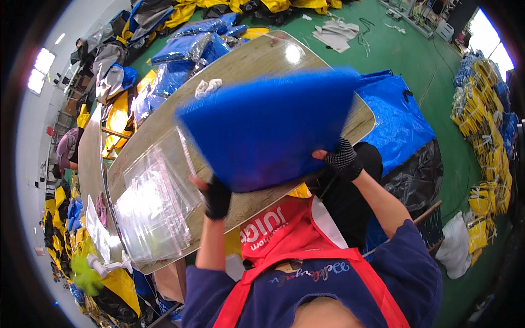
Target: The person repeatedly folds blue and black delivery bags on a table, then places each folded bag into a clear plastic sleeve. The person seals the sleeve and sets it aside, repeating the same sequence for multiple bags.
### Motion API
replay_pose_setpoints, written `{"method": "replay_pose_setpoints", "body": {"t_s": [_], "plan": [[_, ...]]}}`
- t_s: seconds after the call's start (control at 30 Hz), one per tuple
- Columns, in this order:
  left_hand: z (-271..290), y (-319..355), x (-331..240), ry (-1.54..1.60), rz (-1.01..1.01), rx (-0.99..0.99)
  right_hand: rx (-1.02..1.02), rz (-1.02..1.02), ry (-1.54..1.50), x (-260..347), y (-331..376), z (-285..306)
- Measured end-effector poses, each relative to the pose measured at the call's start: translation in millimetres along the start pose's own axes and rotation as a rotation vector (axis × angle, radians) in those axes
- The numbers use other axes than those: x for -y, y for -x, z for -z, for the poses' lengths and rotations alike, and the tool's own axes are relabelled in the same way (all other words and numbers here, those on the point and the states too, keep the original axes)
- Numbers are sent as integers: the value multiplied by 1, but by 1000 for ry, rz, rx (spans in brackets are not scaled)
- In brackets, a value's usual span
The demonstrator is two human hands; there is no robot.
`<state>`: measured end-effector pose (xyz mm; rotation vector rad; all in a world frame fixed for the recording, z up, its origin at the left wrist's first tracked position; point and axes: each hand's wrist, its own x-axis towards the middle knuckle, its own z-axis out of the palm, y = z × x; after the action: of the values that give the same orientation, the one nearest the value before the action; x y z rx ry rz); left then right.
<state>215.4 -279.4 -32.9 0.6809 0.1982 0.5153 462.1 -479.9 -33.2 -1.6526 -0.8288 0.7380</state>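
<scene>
Two gloved hands hold one blue folded sheet [268, 128] up in the middle of the frame, blurred with motion, above a long wooden table [257, 60] that runs from the lower left toward the upper centre. Green floor [432, 82] fills the right side of the frame, and a blue tarp [396, 117] lies on it right of the table, with a black sheet [415, 177] just below it. Heaps of yellow and blue packed goods [484, 109] line the far right edge, and more blue packs [186, 52] lie at the upper left beside the table. A stack of clear plastic bags [150, 205] rests on the near left part of the table. The right hand [342, 158], in a black dotted glove, grips the sheet's lower right edge. The left hand [216, 197], in a black fingerless glove, is closed on the lower left edge. A small white rag [208, 86] lies on the table at upper centre-left.
</scene>
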Motion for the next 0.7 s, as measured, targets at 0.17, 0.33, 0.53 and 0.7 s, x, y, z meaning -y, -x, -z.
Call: {"method": "replay_pose_setpoints", "body": {"t_s": [0.17,0.33,0.53,0.7], "plan": [[41,38,64,-996,-16,-737,57,-231,-412,-30,-8,-41],[34,47,58,-1244,212,-575,153,-342,-396,-41,15,-29],[117,-143,-47,-2155,-505,-277,228,-424,-342,-44,14,-1],[210,-280,-58,-2028,-555,-720,242,-521,-342,-34,15,-4]]}}
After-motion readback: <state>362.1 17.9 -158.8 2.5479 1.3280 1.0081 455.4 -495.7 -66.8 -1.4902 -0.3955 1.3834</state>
